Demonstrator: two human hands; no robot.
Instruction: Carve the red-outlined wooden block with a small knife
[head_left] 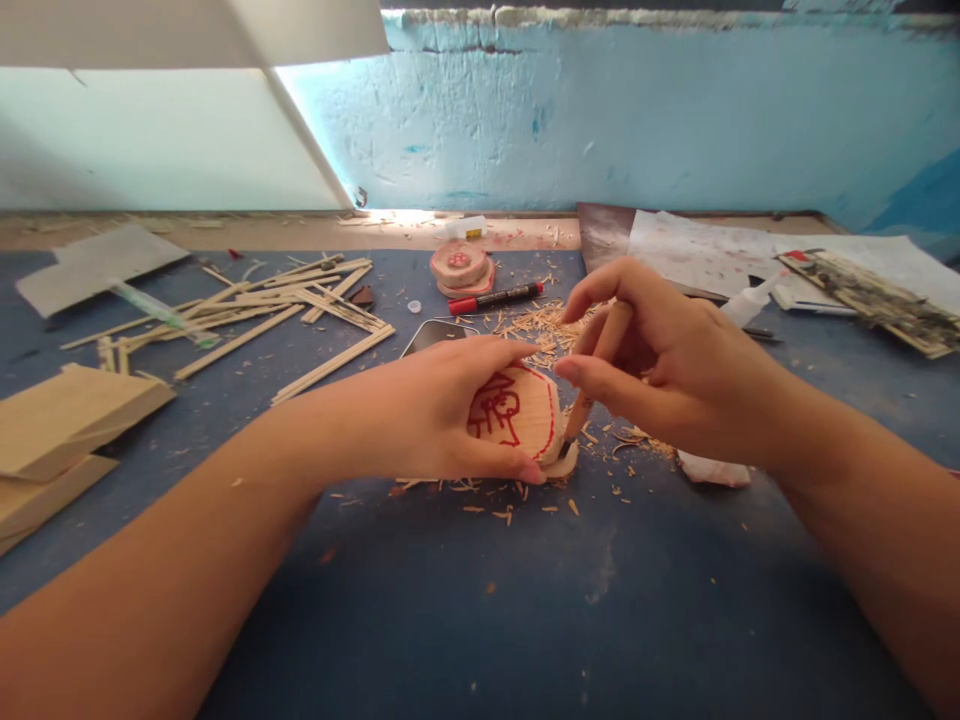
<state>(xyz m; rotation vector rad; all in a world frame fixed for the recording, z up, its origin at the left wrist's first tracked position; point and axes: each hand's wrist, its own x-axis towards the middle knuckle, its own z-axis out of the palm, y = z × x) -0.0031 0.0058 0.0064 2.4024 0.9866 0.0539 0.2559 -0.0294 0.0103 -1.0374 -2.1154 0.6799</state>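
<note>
My left hand (435, 410) is wrapped round a small wooden piece (525, 410) with red marker lines drawn on it, holding it down on the blue table (480, 600). My right hand (660, 365) is closed round a wooden-handled carving tool (600, 370), held upright, whose tip meets the right edge of the wooden piece. Wood shavings (547, 325) lie scattered around and behind both hands.
A red marker (495, 298) and a carved wooden disc (459, 268) lie behind the hands, with a phone (435, 335) beside them. Thin wood strips (300, 300) spread at the left, wood blocks (67, 420) at far left, papers and a glue bottle (750, 300) at right.
</note>
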